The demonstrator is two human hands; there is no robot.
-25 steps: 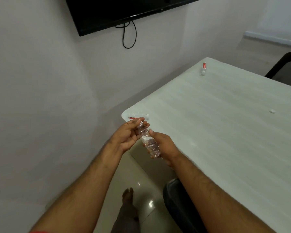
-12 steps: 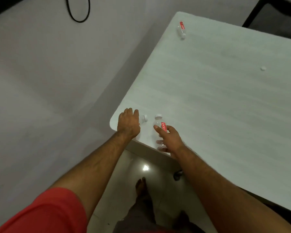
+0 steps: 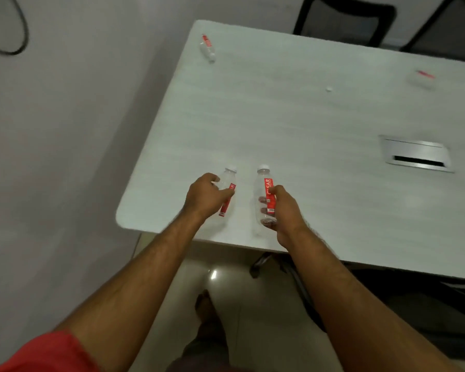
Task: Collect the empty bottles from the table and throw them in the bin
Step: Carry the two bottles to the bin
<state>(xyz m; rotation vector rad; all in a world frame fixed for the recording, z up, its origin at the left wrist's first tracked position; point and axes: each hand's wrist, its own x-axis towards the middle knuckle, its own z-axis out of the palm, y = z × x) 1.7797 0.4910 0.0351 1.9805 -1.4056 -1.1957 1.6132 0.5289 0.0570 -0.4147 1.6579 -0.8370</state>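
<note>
Two clear empty bottles with red labels and white caps are held over the near left corner of the pale table [image 3: 293, 124]. My left hand [image 3: 203, 198] grips the left bottle [image 3: 229, 183], and my right hand [image 3: 285, 210] grips the right bottle [image 3: 263, 194]. A third bottle [image 3: 207, 47] lies on its side at the far left corner. A fourth bottle [image 3: 422, 77] lies blurred near the far right edge. No bin is in view.
A loose white cap [image 3: 328, 89] sits mid-table. A silver cable hatch [image 3: 416, 154] is set into the table at right. Black chairs [image 3: 344, 20] stand behind the table. A white wall runs along the left, and a chair base [image 3: 263, 261] shows under the table edge.
One second ago both hands held one bottle off the table's edge. Half a second ago they reached onto the corner. Now each hand holds its own bottle, and the camera looks further down.
</note>
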